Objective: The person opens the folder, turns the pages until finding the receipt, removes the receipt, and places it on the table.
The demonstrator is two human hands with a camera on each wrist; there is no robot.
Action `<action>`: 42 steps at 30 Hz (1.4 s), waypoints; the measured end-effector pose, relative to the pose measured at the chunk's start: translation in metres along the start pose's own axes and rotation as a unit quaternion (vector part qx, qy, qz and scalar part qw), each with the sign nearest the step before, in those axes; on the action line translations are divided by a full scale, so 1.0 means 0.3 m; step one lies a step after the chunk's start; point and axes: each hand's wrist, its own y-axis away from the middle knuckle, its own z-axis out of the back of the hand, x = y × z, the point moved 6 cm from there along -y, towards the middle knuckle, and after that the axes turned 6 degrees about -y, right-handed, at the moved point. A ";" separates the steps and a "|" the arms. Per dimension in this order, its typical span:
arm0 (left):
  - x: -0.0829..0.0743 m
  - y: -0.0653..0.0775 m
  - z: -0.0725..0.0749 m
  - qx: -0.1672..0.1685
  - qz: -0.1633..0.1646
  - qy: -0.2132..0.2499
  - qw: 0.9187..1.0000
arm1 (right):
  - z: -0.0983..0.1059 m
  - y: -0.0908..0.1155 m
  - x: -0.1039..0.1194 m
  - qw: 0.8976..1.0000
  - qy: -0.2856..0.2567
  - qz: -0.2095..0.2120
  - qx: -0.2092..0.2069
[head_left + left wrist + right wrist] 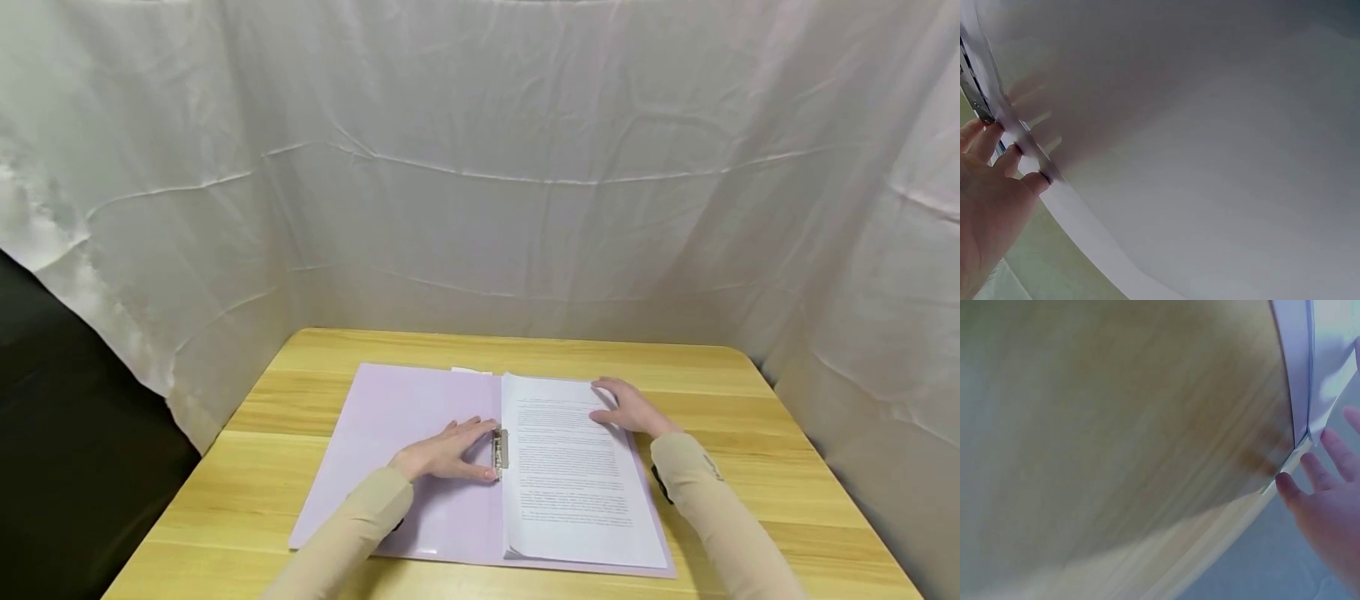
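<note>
One pale-purple plastic folder (401, 408), laid open flat on one yellow wood-grain table (247, 450), near the middle. One silver metal clip (501, 450) at its spine. One stack of white printed paper (570, 483), sheet count can't be told, on the folder's right half.

Two bare hands. Left hand (448, 455): fingers spread, loose, thumb at the clip's near end, a fingertip at its far end. Right hand (630, 408): fingers extended, not clenched, touching the stack's right edge near the far corner.

Two beige sleeves (712, 500); the left one crosses the folder's left cover. One small white strip (471, 370) pokes out past the folder's far edge. Grey-white fabric curtain (525, 233) behind and at both sides; black surface (67, 442) at left.

Folder holds the stack; whether the clip grips its sheets, can't tell.
</note>
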 end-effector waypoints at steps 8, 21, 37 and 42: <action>-0.005 0.004 -0.001 0.000 -0.005 0.000 1.000 | 0.021 0.000 -0.013 0.999 -0.013 -0.008 -0.034; -0.011 0.006 0.002 0.007 -0.009 0.011 1.000 | 0.033 -0.018 -0.052 0.996 -0.018 -0.063 -0.064; -0.020 0.015 0.010 0.011 -0.003 0.011 1.000 | 0.056 -0.007 -0.072 0.991 -0.036 -0.066 -0.109; -0.021 0.011 0.010 0.009 0.000 0.005 1.000 | 0.060 -0.006 -0.066 0.991 -0.036 -0.055 -0.117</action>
